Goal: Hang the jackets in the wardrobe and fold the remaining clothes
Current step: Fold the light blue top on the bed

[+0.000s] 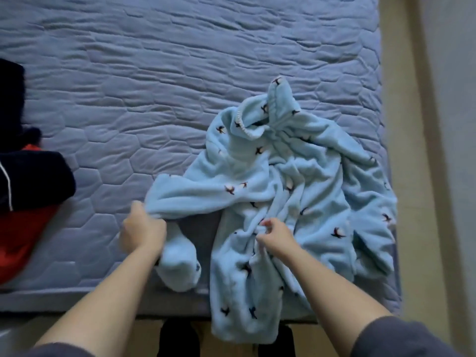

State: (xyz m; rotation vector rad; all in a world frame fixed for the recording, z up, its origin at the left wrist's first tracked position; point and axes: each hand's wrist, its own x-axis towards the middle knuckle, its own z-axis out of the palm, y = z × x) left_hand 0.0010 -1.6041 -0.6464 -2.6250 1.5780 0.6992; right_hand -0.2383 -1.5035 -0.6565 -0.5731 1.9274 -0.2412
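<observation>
Head view: left grip (pixel 143 228) clenches a sleeve (pixel 185 199) of the fleece top (pixel 257 176), right grip (pixel 277 238) pinches its front; best spread it flat on the bed (pixel 128 99) first.

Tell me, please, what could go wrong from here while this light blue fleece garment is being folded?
1. The light blue fleece garment with bird prints hangs over the near edge of the blue quilted mattress; a tug could slide it to the floor.
2. It lies bunched, and the left hand grips a sleeve while the right hand pinches the front, so a fold now would probably come out lopsided.
</observation>
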